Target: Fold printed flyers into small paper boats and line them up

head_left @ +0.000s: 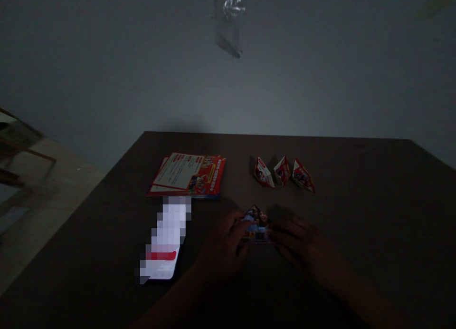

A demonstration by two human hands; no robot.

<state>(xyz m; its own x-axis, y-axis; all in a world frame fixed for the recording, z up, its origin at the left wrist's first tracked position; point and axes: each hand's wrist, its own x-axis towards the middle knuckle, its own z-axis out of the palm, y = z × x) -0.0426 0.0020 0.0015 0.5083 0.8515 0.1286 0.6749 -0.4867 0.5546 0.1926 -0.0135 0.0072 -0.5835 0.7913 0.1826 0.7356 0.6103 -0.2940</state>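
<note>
A folded sheet of colourful printed paper (257, 224), with a pointed top, is between my two hands. My left hand (228, 241) grips its left side, thumb and fingers closed on it. On the other side, the fingers of my right hand (302, 243) close on the right edge. Beyond them stand three small folded paper boats in red and white: the left boat (264, 173), the middle boat (282, 171) and the right boat (303, 177). Dim light hides the detail of the fingertips.
A stack of printed flyers (187, 174) lies at the back left of the dark table (356, 177). Nearer me is a lit phone (166, 241), its screen blurred out. A clear plastic bag (231, 22) hangs on the grey wall behind. Blurred furniture stands at far left.
</note>
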